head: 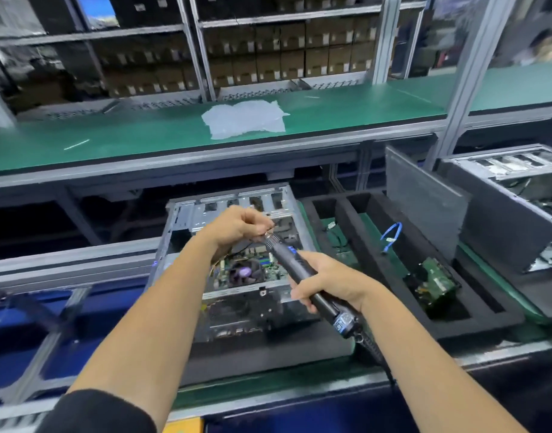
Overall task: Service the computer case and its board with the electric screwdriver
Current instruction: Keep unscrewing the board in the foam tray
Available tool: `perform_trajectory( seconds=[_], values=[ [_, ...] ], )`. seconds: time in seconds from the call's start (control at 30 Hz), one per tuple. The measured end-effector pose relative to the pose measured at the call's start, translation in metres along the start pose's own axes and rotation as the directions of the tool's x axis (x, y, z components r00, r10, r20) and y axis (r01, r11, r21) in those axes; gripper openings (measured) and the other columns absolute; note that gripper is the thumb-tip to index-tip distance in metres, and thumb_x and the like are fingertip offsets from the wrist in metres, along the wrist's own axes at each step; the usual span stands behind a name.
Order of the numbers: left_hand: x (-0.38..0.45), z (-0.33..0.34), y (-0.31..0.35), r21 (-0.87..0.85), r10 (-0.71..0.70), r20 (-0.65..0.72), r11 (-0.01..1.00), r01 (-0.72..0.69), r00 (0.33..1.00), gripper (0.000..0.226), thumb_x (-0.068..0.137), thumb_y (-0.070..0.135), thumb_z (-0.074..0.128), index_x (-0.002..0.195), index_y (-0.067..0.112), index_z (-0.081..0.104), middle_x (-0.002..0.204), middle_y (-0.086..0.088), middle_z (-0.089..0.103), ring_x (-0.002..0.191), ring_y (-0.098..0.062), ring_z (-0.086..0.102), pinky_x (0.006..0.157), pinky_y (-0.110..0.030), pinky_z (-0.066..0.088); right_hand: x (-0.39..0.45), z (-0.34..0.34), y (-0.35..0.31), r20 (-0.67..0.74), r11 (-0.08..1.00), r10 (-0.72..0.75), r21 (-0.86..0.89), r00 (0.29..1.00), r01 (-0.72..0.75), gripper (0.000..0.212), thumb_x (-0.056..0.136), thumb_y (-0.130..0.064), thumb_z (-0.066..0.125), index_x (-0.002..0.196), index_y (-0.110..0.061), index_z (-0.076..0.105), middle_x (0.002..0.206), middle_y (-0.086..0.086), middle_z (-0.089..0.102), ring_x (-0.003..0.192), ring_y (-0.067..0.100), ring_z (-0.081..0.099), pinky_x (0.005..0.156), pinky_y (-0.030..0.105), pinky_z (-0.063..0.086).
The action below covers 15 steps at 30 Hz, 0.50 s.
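- We see the right hand (pixel 327 281) wrapped round the middle of the long black electric screwdriver (pixel 302 276), its grip closed on the barrel; the tool slants up and to the left above the open case.
- The left hand (pixel 237 228) meets the screwdriver's tip, its fingers pinched together there; whether a screw or a bit sits between them is too small for us to tell.
- The open grey metal computer case (pixel 187 218) lies flat on the lower counter (pixel 268 385) in front of the person, with the green circuit board (pixel 256 267) and its round cooler fan (pixel 243 271) exposed inside, directly under both hands.
- We judge the screwdriver stiff and moderately heavy, its trailing cable at the rear end adding drag; a mid-barrel hold such as this one suits it.
- We judge the board fragile: it is best held by its edges, never by the fan or the components, and the driver tip should come down square on a screw head.
- The sheet-metal case looks rigid, with thin edges that may be sharp.
- To the right sits a black foam tray (pixel 346 220) holding a blue cable (pixel 391 232) and a second green board (pixel 434 281); another grey case (pixel 518 195) stands beyond it.
- A clear plastic bag (pixel 245 118) lies on the upper green shelf (pixel 112 139).
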<state>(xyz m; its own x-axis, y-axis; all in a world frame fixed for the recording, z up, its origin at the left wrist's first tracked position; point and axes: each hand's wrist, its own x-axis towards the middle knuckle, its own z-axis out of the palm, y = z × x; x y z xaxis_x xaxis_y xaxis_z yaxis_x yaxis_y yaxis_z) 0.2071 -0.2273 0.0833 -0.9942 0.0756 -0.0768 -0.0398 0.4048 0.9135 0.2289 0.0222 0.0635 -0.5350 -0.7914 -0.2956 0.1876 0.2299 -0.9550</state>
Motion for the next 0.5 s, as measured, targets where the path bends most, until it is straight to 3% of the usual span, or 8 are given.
perform_trajectory(
  seconds=[0.1, 0.17, 0.23, 0.3, 0.4, 0.5],
  values=[
    [-0.029, -0.024, -0.021, -0.166, -0.025, 0.069, 0.985, 0.036, 0.997, 0.032, 0.089, -0.012, 0.052, 0.112, 0.008, 0.063, 0.065, -0.004, 0.053, 0.064, -0.012, 0.058, 0.067, -0.018, 0.050, 0.005, 0.045, 0.002, -0.023, 0.998, -0.001, 0.069, 1.000, 0.003, 0.071, 0.083, 0.010, 0.067, 0.137, -0.023, 0.034, 0.081, 0.010, 0.062, 0.059, 0.021, 0.056, 0.052, 0.031, 0.048],
    [-0.045, -0.031, -0.033, -0.236, -0.048, 0.098, 0.969, 0.070, 0.994, 0.028, 0.089, -0.010, 0.053, 0.109, 0.007, 0.062, 0.064, 0.002, 0.060, 0.064, -0.008, 0.062, 0.070, -0.018, 0.052, 0.008, 0.071, 0.006, -0.040, 0.996, -0.002, 0.085, 0.999, 0.005, 0.067, 0.079, 0.007, 0.070, 0.131, -0.019, 0.038, 0.079, 0.008, 0.061, 0.057, 0.020, 0.055, 0.051, 0.031, 0.048],
    [-0.057, -0.033, -0.043, -0.264, -0.083, 0.096, 0.959, 0.106, 0.992, 0.023, 0.089, -0.005, 0.056, 0.109, 0.007, 0.063, 0.078, -0.001, 0.069, 0.074, -0.009, 0.068, 0.073, -0.020, 0.054, 0.009, 0.091, 0.011, -0.075, 0.996, -0.002, 0.087, 0.997, 0.008, 0.079, 0.077, 0.004, 0.072, 0.142, -0.017, 0.033, 0.079, 0.006, 0.063, 0.056, 0.020, 0.055, 0.051, 0.031, 0.048],
    [-0.068, -0.035, -0.052, -0.199, -0.079, 0.055, 0.976, 0.089, 0.995, 0.018, 0.091, 0.008, 0.060, 0.108, 0.011, 0.065, 0.096, -0.008, 0.071, 0.088, -0.014, 0.069, 0.076, -0.022, 0.054, 0.008, 0.107, 0.017, -0.119, 0.996, -0.003, 0.083, 0.993, 0.013, 0.089, 0.078, 0.004, 0.072, 0.150, -0.015, 0.023, 0.081, 0.006, 0.064, 0.056, 0.020, 0.055, 0.051, 0.031, 0.048],
    [-0.081, -0.041, -0.062, -0.123, -0.085, -0.085, 0.990, 0.074, 0.993, 0.021, 0.097, 0.026, 0.052, 0.105, 0.013, 0.066, 0.094, -0.004, 0.073, 0.086, -0.011, 0.068, 0.073, -0.021, 0.053, 0.008, 0.123, 0.027, -0.147, 0.993, -0.002, 0.114, 0.989, 0.019, 0.090, 0.079, 0.006, 0.071, 0.149, -0.022, 0.023, 0.077, 0.003, 0.064, 0.056, 0.021, 0.055, 0.051, 0.031, 0.049],
    [-0.091, -0.043, -0.069, 0.086, -0.084, -0.244, 0.990, 0.108, 0.966, 0.028, 0.098, 0.030, 0.048, 0.089, 0.015, 0.070, 0.083, 0.002, 0.072, 0.068, -0.002, 0.063, 0.062, -0.016, 0.046, 0.006, 0.136, 0.033, -0.147, 0.993, -0.020, 0.109, 0.989, 0.036, 0.062, 0.076, 0.005, 0.072, 0.125, -0.023, 0.045, 0.077, 0.004, 0.061, 0.054, 0.022, 0.053, 0.051, 0.032, 0.048]
  ],
)
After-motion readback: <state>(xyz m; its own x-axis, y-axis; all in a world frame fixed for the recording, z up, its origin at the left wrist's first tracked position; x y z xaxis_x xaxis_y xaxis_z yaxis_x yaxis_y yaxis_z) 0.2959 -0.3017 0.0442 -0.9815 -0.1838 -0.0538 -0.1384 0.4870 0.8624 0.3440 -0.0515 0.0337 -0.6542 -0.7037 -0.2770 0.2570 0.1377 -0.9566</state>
